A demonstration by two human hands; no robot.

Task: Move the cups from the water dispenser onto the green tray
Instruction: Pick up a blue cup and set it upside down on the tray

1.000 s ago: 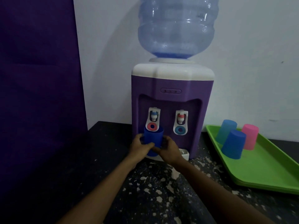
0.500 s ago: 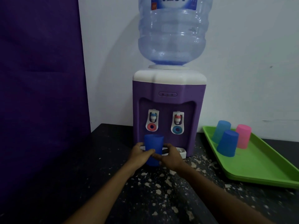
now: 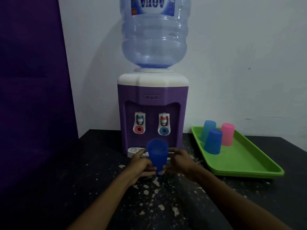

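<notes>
An upright dark blue cup (image 3: 157,154) is held between my left hand (image 3: 141,165) and my right hand (image 3: 180,161), both gripping its lower part, in front of the drip tray (image 3: 133,151) of the purple water dispenser (image 3: 152,107). The green tray (image 3: 245,161) lies to the right on the table. On it stand three upside-down cups: a light blue cup (image 3: 207,129), a dark blue cup (image 3: 213,141) and a pink cup (image 3: 227,134).
A large clear water bottle (image 3: 154,34) sits on top of the dispenser. The black table (image 3: 83,188) is speckled with white flecks. A purple panel (image 3: 33,80) stands at the left, with a white wall behind.
The cup in both hands has come away from under the left tap, lower and toward me, off the drip tray. The view has pulled back.
</notes>
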